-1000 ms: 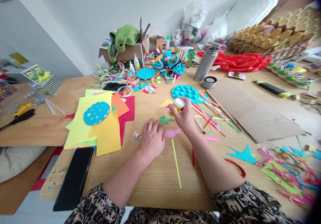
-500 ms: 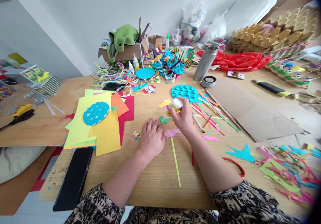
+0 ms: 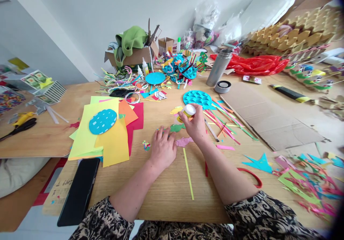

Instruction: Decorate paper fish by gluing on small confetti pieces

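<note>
My right hand (image 3: 197, 124) is closed round a small glue bottle (image 3: 188, 111) with a white base, tilted nozzle-down above a green paper fish (image 3: 177, 127). My left hand (image 3: 163, 148) lies with spread fingers on the table, its fingertips beside the green fish; whether they touch it is unclear. Between the two hands lies a pink paper fish (image 3: 184, 142). Behind the bottle is a yellow paper fish (image 3: 176, 110). A thin yellow-green strip (image 3: 188, 173) runs toward the table's front edge, and a little pile of coloured bits (image 3: 146, 145) sits left of my left hand.
Coloured paper sheets (image 3: 115, 145) and a black phone (image 3: 78, 191) lie at the left. A blue scalloped disc (image 3: 197, 100), paper strips (image 3: 228, 125), a steel flask (image 3: 219, 68), cardboard (image 3: 268, 118) and red-handled scissors (image 3: 254, 175) are at the right. Craft pieces crowd the back.
The glue bottle has tilted slightly in my right hand. My left hand has hardly moved, and the things on the table stay where they were.
</note>
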The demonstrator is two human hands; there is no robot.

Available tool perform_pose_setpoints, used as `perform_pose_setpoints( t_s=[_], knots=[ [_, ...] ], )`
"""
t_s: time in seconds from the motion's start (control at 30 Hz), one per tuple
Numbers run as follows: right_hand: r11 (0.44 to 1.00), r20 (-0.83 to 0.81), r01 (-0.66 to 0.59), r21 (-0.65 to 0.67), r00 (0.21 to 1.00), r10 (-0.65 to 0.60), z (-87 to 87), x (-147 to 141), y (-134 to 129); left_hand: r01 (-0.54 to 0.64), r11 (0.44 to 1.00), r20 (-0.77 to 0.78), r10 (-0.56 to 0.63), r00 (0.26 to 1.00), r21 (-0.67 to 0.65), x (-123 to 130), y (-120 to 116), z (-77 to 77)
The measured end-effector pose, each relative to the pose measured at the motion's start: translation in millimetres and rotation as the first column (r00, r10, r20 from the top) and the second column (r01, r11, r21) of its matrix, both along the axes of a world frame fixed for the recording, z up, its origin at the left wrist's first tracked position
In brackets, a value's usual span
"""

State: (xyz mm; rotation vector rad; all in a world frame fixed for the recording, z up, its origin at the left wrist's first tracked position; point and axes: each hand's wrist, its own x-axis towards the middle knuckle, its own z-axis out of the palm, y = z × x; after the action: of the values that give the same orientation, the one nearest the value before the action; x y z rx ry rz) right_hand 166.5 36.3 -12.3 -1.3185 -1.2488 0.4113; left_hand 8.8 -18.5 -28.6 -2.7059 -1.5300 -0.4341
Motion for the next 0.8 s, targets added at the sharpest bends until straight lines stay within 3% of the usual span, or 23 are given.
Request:
perform_pose_setpoints(
  t_s=[0.17,0.27,0.37,0.57,0.8],
  knots=[
    [0.993,-0.288,0.115,-0.028,0.95,-0.118,-3.3,11,10,0.002,1.0,0.004,-0.002,1.0,-0.006,0,0,0.9],
    [0.985,-0.563,0.127,-0.113,0.809,-0.169,-5.2,21,17,0.002,1.0,0.001,-0.002,1.0,-0.012,0,0,0.9],
    [0.987,-0.743,0.039,-0.158,0.653,-0.145,-5.5,28,20,-0.004,1.0,-0.004,0.003,1.0,-0.018,0,0,0.5],
    [0.974,-0.875,-0.028,-0.225,0.446,-0.189,-4.7,33,22,-0.006,1.0,-0.014,0.005,1.0,-0.023,0,0,0.7],
    [0.966,-0.908,-0.045,-0.255,0.355,-0.223,-4.3,39,25,-0.006,1.0,-0.009,0.006,1.0,-0.015,0,1,1.3]
  ],
)
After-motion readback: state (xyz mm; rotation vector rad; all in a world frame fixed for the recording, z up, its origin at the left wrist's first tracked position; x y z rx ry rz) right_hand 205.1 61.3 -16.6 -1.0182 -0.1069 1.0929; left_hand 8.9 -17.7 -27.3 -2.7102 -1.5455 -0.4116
